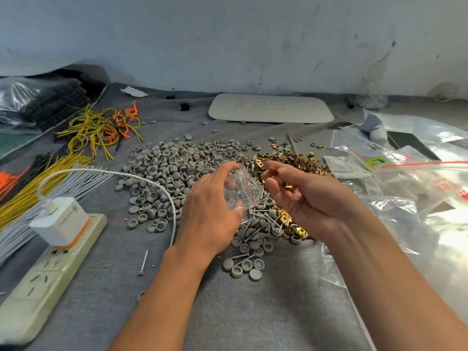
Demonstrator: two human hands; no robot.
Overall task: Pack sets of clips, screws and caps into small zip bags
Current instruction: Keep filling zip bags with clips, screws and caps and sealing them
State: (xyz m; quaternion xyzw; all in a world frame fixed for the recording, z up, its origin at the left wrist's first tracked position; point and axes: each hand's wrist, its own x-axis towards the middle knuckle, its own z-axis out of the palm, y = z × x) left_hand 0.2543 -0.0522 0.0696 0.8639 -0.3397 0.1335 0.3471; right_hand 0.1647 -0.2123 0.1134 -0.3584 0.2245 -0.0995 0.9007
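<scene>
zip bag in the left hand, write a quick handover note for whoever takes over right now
Left hand: pinches the small zip bag, red zip edge toward the right hand.
That right hand holds brass clips beside the bag's mouth.
Stock: grey caps heaped ahead, clip pile behind the right hand, screws under the hands.
Done: bag looks empty.
Left: clips, screws, caps in; zip shut.

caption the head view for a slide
Left hand holds a zip bag, right hand holds clips, above caps and screws
</scene>
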